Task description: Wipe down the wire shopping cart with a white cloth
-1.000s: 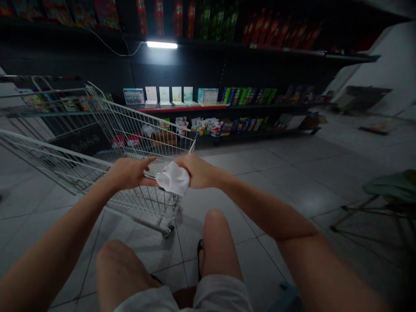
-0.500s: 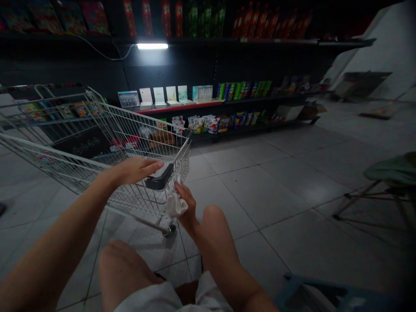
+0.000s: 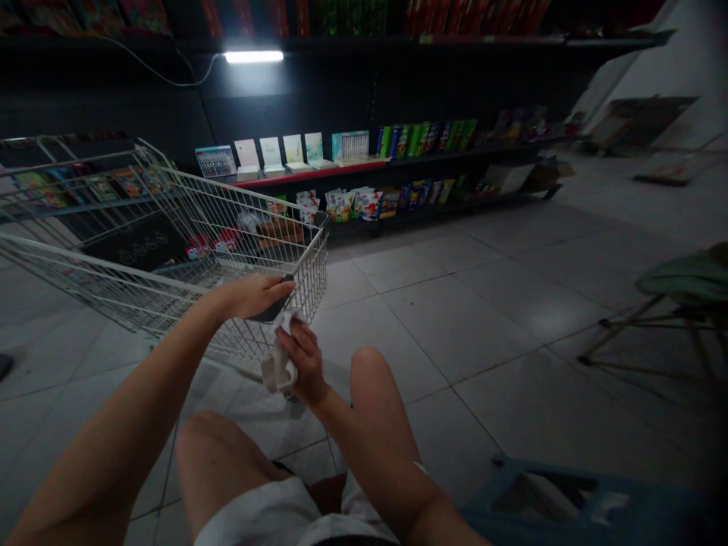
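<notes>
A metal shopping cart (image 3: 171, 178) stands at an angle on my left, with a dark plastic corner cap (image 3: 278, 300) nearest me. My left hand (image 3: 253, 294) grips the rim at that corner, its fingers laid over the cap and partly hidden. Bunched in my right hand (image 3: 304, 356) is a whitish cloth (image 3: 278, 364), held against the outside of the cart's wire mesh just below the corner. Part of the cloth hangs loose under the fingers.
Behind the cart runs a dark store shelf (image 3: 318, 171) with boxed notebooks, snack tubes and bags, lit by a tube lamp (image 3: 253, 57). A blue plastic stool (image 3: 494, 493) is at my lower right. A folding stool (image 3: 682, 284) stands farther right on the tiled floor (image 3: 489, 318).
My right hand has moved left and slightly down with the cloth along the cart's corner. My left hand has shifted a little right, farther over the corner cap. The view has tilted down slightly.
</notes>
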A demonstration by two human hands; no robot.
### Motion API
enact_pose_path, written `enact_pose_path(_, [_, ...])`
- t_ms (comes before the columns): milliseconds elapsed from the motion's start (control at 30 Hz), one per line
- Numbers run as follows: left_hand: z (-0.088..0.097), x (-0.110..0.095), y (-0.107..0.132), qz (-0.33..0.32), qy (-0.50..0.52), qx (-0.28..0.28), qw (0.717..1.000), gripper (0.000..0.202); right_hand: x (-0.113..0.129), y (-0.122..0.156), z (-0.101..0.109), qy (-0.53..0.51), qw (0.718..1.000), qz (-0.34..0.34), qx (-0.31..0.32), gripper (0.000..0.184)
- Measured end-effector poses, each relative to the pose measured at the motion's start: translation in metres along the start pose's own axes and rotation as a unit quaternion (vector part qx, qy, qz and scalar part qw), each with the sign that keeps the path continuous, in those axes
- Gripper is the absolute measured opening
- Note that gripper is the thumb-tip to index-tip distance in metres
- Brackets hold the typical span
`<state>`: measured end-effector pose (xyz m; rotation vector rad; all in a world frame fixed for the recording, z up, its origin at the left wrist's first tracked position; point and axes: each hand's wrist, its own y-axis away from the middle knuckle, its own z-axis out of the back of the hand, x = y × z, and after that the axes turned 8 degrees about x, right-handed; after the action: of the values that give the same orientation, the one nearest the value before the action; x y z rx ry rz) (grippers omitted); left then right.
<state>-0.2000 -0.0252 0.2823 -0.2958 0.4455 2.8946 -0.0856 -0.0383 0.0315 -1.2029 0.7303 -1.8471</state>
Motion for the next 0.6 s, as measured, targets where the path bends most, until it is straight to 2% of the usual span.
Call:
enact_pose_path(133, [-0.001, 0.001, 0.001, 0.012, -0.007, 0.001, 1.000, 0.047, 0.000, 0.003, -0.011, 0.046, 0.992, 0.061, 0.096, 0.032])
enact_pose_path(233, [-0.001, 0.003, 0.001, 0.002, -0.010, -0.002, 1.000, 0.045, -0.001, 0.012, -0.009, 0.063, 0.987, 0.074, 0.124, 0.033])
enact_pose_path(367, [-0.002, 0.005, 0.001, -0.012, 0.005, -0.007, 1.000, 0.046, 0.008, 0.003, 0.011, 0.022, 0.990, 0.108, 0.093, 0.036])
enact_pose_path(433, [-0.003, 0.006, 0.003, -0.014, 0.011, -0.014, 1.000, 0.046, 0.012, -0.008, 0.021, -0.013, 0.993, 0.102, 0.059, 0.037])
enact_pose_path(533, [-0.006, 0.007, 0.008, -0.014, -0.004, -0.044, 0.999, 0.044, 0.008, -0.030, 0.027, -0.010, 1.000, 0.019, -0.019, 0.036])
enact_pose_path(600, [-0.007, 0.008, 0.012, -0.015, -0.025, -0.061, 0.998, 0.042, -0.002, -0.047, 0.022, 0.006, 0.999, -0.022, -0.025, 0.037])
